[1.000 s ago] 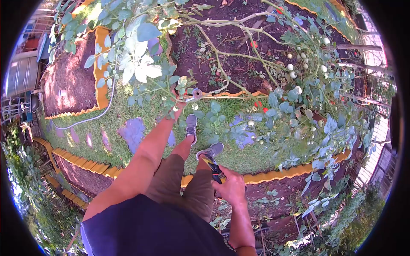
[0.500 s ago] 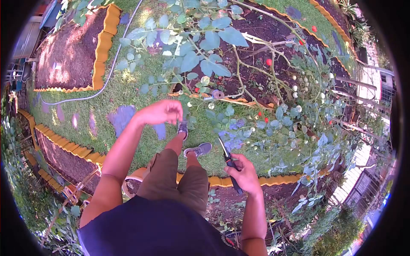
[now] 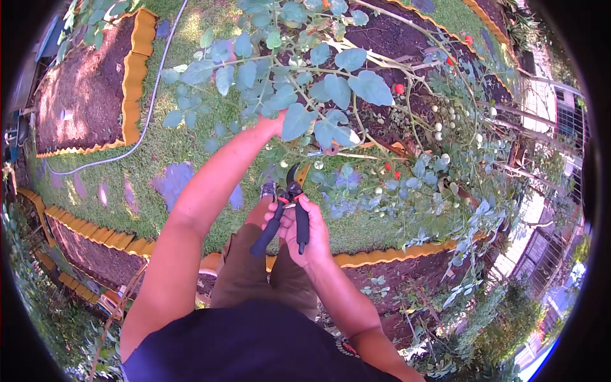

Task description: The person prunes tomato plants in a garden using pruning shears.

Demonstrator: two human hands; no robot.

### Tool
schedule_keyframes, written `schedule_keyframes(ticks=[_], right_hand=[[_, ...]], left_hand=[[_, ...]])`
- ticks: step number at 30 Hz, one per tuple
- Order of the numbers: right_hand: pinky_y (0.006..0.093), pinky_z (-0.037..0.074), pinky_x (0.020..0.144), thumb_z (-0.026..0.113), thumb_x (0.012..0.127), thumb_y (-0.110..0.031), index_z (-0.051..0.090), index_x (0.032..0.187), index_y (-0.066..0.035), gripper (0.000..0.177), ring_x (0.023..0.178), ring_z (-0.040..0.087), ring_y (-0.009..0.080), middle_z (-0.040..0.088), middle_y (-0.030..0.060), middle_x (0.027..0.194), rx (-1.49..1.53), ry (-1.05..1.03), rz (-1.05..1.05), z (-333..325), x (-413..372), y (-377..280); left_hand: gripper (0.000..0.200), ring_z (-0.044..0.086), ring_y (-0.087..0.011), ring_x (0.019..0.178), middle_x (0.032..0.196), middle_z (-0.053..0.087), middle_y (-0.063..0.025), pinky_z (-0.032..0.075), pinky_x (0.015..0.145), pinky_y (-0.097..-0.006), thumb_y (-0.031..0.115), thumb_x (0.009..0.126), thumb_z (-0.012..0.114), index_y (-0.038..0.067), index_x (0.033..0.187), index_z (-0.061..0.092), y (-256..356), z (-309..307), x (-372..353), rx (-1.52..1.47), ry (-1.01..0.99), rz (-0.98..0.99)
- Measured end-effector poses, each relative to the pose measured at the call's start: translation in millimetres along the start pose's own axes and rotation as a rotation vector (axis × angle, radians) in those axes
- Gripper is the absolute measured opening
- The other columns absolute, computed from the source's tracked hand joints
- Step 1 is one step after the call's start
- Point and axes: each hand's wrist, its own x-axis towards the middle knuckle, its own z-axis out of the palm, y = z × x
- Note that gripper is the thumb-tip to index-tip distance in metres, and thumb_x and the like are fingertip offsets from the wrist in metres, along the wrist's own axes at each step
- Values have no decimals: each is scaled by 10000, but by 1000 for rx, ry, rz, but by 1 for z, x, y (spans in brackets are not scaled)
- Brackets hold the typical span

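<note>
A green lawn (image 3: 363, 232) spreads beneath everything, taking the pruning shears as the landmark. At least three soil beds show: one left bed (image 3: 83, 89), ahead and well to the left of the shears; one middle bed (image 3: 382, 38), ahead and to the right; and one near bed (image 3: 407, 274), on the right and closer to the body. Each has wavy yellow edging (image 3: 132, 83). One large tomato plant (image 3: 372, 87) leans across from ahead of the shears to their right, its branches crossing the middle bed. Nearer the body than the shears are one dark shirt (image 3: 254, 344) and one pair of brown shorts (image 3: 245, 274). One thin hose (image 3: 153, 102) curves over the grass to the left. Of the two hands, the left hand (image 3: 272, 121) reaches among leaves ahead of the shears; foliage covers its fingers, so whether its grip is closed or released cannot be told. The right hand (image 3: 309, 235) is clasped on one handle of the single pair of pruning shears (image 3: 294, 191), whose two dark handles stand spread and whose blades point ahead. One grey shoe (image 3: 268, 189) shows just left of the blades. At least five red tomatoes (image 3: 399, 88) hang ahead and right of the shears, among many pale green tomatoes (image 3: 438, 135), too crowded to count exactly.
</note>
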Motion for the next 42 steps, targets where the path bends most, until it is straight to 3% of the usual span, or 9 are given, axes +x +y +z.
schedule_keyframes(ticks=[5, 7, 10, 13, 17, 23, 28, 34, 42], right_hand=[[466, 585, 795, 555, 982, -426, 533, 1131, -28, 425, 901, 692, 287, 678, 183, 1009, 64, 48, -17, 1, 15, -10], [471, 586, 806, 545, 985, -431, 544, 1135, -11, 446, 901, 694, 286, 681, 185, 1014, 68, 45, -3, -1, 17, -10], [483, 589, 828, 524, 996, -432, 563, 1146, 18, 476, 901, 697, 287, 685, 197, 1036, 77, 19, 27, -8, 20, -8], [473, 591, 815, 527, 998, -427, 576, 1147, 7, 462, 895, 696, 281, 683, 198, 1033, 84, 3, 36, -14, 24, -8], [458, 587, 807, 534, 999, -430, 580, 1154, -5, 455, 884, 694, 268, 682, 197, 1033, 111, 0, 33, -21, 35, -5], [433, 578, 785, 539, 1005, -424, 586, 1144, -16, 434, 856, 687, 244, 688, 178, 1031, 132, -3, 48, -26, 39, -8], [410, 572, 761, 535, 1012, -428, 595, 1123, -18, 430, 839, 683, 228, 692, 157, 1006, 110, -9, 28, -30, 43, -8], [438, 579, 788, 540, 1005, -427, 580, 1125, -8, 437, 879, 688, 262, 682, 176, 1017, 97, -6, 3, -29, 39, -6], [494, 572, 862, 531, 999, -425, 541, 1151, 14, 465, 950, 686, 310, 665, 216, 1050, 209, -7, 3, -4, 43, -3]], left_hand=[[504, 558, -285, 1226, 1362, 595, -112, 438, 1071, -429, 431, 1009, 485, 90, 1375, 550, -46, 67, 14, 90, 150, -26], [428, 611, -240, 1112, 1162, 655, -95, 476, 962, -400, 370, 929, 650, 53, 1215, 617, -64, 82, 5, -825, 165, 4], [309, 649, -228, 984, 1064, 679, -84, 525, 836, -377, 232, 882, 701, 55, 1131, 656, -40, 42, -11, -953, -14, 104], [325, 650, -222, 936, 1131, 667, -72, 550, 784, -361, 193, 897, 628, 56, 1191, 636, -45, 44, -17, -496, 54, 192], [458, 637, -241, 955, 1088, 654, -90, 506, 849, -374, 177, 750, 780, 78, 1172, 633, -20, 9, -17, -663, -77, 143], [333, 575, -163, 907, 1045, 596, -43, 472, 814, -303, 124, 825, 776, 61, 1129, 656, -7, -1, -37, -806, 21, 169], [172, 562, -116, 904, 983, 601, -1, 471, 795, -300, 164, 898, 758, 49, 1009, 696, 22, -30, -32, -568, -220, -15], [124, 561, -90, 845, 953, 609, 5, 472, 765, -287, 111, 973, 651, 38, 1070, 675, 21, -23, -22, -894, -20, -186], [387, 658, -328, 1027, 1050, 704, -183, 502, 912, -420, 36, 834, 650, 29, 1221, 658, 37, -38, 3, -200, -353, 22]])
